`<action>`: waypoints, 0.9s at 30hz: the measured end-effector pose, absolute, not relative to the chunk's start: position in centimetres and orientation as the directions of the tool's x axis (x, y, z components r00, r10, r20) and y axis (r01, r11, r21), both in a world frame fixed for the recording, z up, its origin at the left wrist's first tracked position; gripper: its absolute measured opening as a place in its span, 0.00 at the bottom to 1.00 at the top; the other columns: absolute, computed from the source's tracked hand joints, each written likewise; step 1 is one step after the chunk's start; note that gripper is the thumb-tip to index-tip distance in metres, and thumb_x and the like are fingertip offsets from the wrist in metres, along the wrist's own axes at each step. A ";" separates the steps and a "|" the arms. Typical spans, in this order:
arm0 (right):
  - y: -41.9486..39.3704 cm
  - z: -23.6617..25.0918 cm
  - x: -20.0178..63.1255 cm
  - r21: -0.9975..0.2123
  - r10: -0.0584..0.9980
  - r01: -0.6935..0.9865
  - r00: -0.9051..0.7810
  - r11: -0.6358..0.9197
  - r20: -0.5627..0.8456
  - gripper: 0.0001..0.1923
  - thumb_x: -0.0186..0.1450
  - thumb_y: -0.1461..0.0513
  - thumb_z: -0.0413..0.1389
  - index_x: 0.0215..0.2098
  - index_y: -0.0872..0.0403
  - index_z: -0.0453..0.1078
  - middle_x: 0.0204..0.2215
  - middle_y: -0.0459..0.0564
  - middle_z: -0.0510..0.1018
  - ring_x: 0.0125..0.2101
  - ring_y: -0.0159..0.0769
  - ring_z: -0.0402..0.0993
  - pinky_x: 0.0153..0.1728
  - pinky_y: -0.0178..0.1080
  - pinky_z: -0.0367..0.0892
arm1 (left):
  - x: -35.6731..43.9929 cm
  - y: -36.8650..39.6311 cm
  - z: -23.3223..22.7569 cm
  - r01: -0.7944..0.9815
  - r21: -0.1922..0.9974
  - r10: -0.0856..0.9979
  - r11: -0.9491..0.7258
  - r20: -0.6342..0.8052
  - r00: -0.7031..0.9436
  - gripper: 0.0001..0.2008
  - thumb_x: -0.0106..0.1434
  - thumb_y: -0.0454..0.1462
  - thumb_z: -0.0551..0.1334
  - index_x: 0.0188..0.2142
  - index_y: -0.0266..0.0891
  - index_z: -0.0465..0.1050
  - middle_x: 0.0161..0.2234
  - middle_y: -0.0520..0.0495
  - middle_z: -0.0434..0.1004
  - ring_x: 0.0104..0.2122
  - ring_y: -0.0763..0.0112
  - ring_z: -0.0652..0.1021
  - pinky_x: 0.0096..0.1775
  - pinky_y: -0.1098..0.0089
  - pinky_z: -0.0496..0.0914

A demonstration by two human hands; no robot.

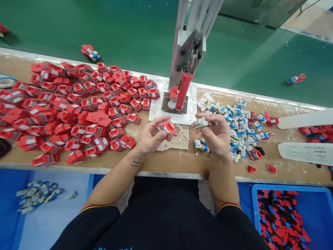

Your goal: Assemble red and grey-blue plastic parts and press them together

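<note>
My left hand (152,136) holds a red plastic housing (167,128) with a grey face, just above the wooden bench edge. My right hand (215,133) pinches a small grey-white insert (201,122) between thumb and fingers, a short way right of the housing. The two parts are apart. Behind them stands a hand press (187,52) with a red ribbed handle (183,91) on a white base plate (157,110).
A large heap of red housings (65,107) covers the bench's left. A pile of blue-grey inserts (240,128) lies right of my right hand. A blue bin (318,208) of red-black parts sits lower right. Green conveyor belt (130,31) runs behind.
</note>
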State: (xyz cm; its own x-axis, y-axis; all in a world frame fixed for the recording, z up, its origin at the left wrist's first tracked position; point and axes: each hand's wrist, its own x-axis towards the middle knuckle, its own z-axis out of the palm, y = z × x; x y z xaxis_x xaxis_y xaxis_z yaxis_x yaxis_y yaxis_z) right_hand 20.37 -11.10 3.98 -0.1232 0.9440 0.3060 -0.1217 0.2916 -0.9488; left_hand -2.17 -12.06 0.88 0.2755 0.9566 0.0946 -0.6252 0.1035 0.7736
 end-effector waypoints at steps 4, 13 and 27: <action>-11.1 3.5 19.5 -0.928 0.930 -0.187 -0.120 0.321 0.346 0.15 0.66 0.48 0.68 0.37 0.47 0.71 0.44 0.49 0.84 0.35 0.38 0.85 0.32 0.41 0.82 | -2.0 -12.2 1.1 -0.599 0.783 0.937 0.169 0.061 0.343 0.31 0.58 0.49 0.79 0.54 0.43 0.70 0.39 0.47 0.85 0.30 0.69 0.85 0.29 0.75 0.75; -12.2 4.1 18.4 -0.945 0.932 -0.098 -0.160 0.313 0.326 0.28 0.59 0.47 0.73 0.48 0.44 0.66 0.45 0.50 0.84 0.43 0.43 0.87 0.44 0.46 0.83 | -1.6 -12.9 1.4 -0.560 0.787 0.902 0.261 0.007 0.431 0.31 0.58 0.56 0.76 0.47 0.43 0.65 0.42 0.43 0.86 0.28 0.68 0.84 0.28 0.72 0.73; -12.9 4.5 18.0 -0.923 0.909 -0.026 -0.167 0.384 0.382 0.19 0.63 0.49 0.71 0.47 0.47 0.76 0.45 0.55 0.85 0.46 0.45 0.85 0.44 0.46 0.83 | -1.6 -12.8 0.6 -0.528 0.839 0.945 0.129 0.057 0.322 0.29 0.58 0.54 0.77 0.47 0.43 0.67 0.43 0.45 0.86 0.32 0.66 0.86 0.30 0.72 0.78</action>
